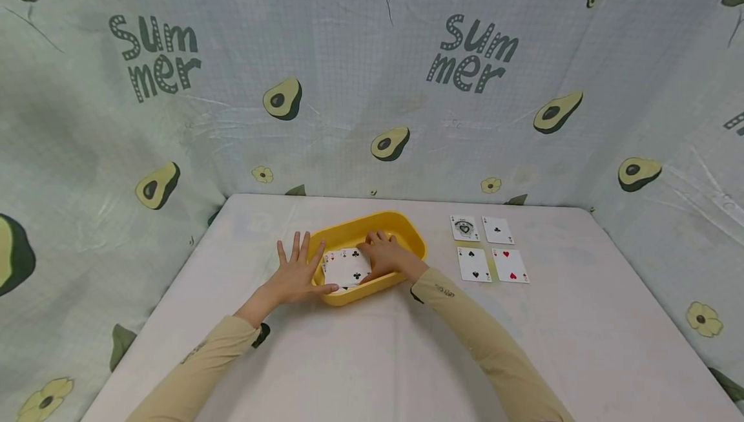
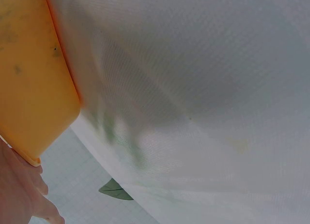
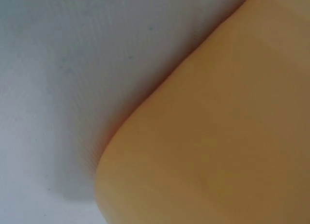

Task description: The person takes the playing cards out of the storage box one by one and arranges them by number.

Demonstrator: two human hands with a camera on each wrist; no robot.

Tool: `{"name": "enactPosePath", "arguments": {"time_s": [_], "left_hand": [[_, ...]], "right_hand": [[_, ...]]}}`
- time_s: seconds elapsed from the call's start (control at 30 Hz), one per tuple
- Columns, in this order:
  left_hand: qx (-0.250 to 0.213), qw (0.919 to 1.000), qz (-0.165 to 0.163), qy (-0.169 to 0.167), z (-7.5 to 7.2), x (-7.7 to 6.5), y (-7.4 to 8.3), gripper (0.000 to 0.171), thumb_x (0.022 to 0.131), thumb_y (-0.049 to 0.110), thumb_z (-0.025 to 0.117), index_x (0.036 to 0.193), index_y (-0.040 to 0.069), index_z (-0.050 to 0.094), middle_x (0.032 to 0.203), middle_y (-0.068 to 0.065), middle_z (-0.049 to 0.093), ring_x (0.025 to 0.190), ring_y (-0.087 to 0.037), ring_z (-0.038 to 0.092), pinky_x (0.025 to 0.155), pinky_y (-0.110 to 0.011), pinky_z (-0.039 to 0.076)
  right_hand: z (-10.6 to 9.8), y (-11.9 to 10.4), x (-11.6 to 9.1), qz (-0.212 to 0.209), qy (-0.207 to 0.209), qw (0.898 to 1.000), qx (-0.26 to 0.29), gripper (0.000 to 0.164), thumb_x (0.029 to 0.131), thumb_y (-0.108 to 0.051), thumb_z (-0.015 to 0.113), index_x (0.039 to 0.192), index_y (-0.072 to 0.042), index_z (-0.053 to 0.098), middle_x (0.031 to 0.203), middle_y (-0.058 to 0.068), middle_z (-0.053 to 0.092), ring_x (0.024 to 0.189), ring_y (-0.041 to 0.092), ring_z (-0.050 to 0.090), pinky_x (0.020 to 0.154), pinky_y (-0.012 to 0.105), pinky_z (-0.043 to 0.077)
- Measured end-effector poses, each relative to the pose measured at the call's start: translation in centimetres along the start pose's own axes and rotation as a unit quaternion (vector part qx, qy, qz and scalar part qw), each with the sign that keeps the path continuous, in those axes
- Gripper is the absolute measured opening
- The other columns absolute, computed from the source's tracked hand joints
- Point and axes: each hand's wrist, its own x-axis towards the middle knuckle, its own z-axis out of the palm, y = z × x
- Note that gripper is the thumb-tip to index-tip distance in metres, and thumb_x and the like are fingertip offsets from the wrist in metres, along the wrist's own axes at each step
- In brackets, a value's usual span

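A yellow tray point(image 1: 331, 231) stands at the table's middle with a stack of playing cards point(image 1: 344, 270) inside, a club card face up on top. My right hand point(image 1: 386, 257) reaches in over the near rim and grips the stack's right end, thumb at the near edge and fingers at the far edge. At the tray's left end my left hand point(image 1: 295, 278) is spread, fingers straight, with its thumb across the rim beside the cards. In the left wrist view its fingers point(image 2: 36, 200) show by the rim. The right wrist view shows the tray's outer side point(image 3: 208, 137), no fingers.
Several face-up cards lie in two rows right of the tray: an ornate ace point(image 1: 465, 228), an ace of clubs point(image 1: 498, 231), a two of spades point(image 1: 474, 264) and a two of hearts point(image 1: 511, 265). A printed curtain point(image 1: 325, 41) hangs behind the white table point(image 1: 349, 357).
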Motion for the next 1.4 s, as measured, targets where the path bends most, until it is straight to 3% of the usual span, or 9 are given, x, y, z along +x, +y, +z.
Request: {"name": "enactPosePath", "arguments": {"time_s": [0.27, 0.77, 1.13, 1.4], "left_hand": [[-0.001, 1.0, -0.002, -0.006, -0.2, 0.0, -0.1, 0.104, 0.072, 0.072, 0.047, 0.144, 0.006, 0.011, 0.146, -0.031, -0.002, 0.133, -0.049, -0.008, 0.096, -0.069, -0.01], [-0.007, 1.0, -0.005, 0.0, -0.3, -0.1, 0.2, 0.099, 0.074, 0.063, 0.054, 0.143, 0.005, 0.013, 0.145, -0.032, 0.0, 0.132, -0.05, -0.006, 0.097, -0.069, -0.008], [-0.01, 0.9999, -0.008, 0.0, -0.2, -0.1, 0.2, 0.099, 0.074, 0.062, 0.055, 0.143, 0.005, 0.012, 0.145, -0.031, -0.001, 0.132, -0.05, -0.007, 0.097, -0.069, -0.009], [-0.017, 0.9998, -0.008, -0.009, -0.3, -0.2, 0.2, 0.101, 0.074, 0.064, 0.053, 0.144, 0.006, 0.01, 0.146, -0.03, -0.005, 0.132, -0.049, -0.01, 0.097, -0.068, -0.012]], "right_hand": [[-0.8, 0.2, -0.4, 0.0, 0.012, 1.0, 0.002, 0.089, 0.062, -0.064, 0.067, 0.134, -0.019, 0.039, 0.123, 0.005, 0.042, 0.11, 0.022, 0.034, 0.09, 0.041, 0.032], [-1.5, 1.1, -1.5, -0.007, 0.029, 0.999, -0.013, 0.091, 0.066, -0.066, 0.061, 0.137, -0.015, 0.035, 0.139, 0.005, 0.035, 0.124, 0.027, 0.028, 0.104, 0.053, 0.024], [-2.6, 1.8, -2.9, -0.016, 0.079, 0.996, -0.043, 0.091, 0.067, -0.064, 0.062, 0.137, -0.015, 0.033, 0.138, 0.005, 0.035, 0.123, 0.028, 0.029, 0.099, 0.051, 0.028], [-3.6, 2.5, -4.0, -0.006, 0.097, 0.995, -0.023, 0.087, 0.068, -0.061, 0.062, 0.138, -0.017, 0.033, 0.137, 0.005, 0.035, 0.121, 0.026, 0.029, 0.095, 0.05, 0.028]]}}
